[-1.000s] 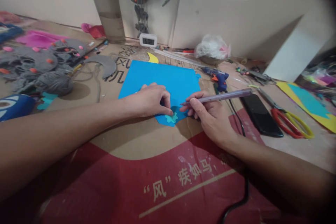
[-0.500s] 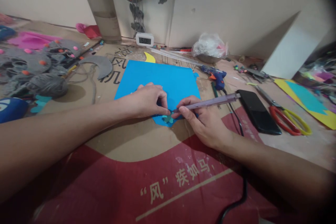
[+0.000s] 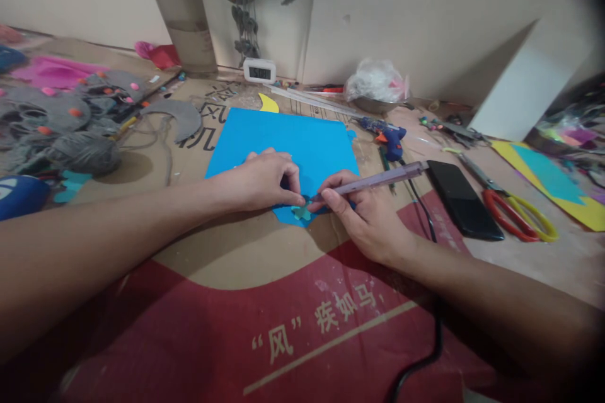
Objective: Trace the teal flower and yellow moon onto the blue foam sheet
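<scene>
Little has shifted since half a second ago: our right hand [image 3: 366,217] has crept slightly right, pen tip still at the template. We work over a flattened cardboard box [image 3: 236,264]. On it lies the blue foam sheet [image 3: 293,138]. Our left hand [image 3: 265,179] pinches down a small teal flower cutout [image 3: 301,213] at the sheet's near edge. Our right hand grips a purple pen [image 3: 373,181], its long axis running up-right, tip touching the cutout's right side, just beside the left fingertips.

Home craft corner, flattened printed cardboard [image 3: 293,302] as work surface, blue hot-glue gun [image 3: 390,138], red-and-yellow-handled scissors [image 3: 515,211], grey felt cut-outs [image 3: 61,119]
</scene>
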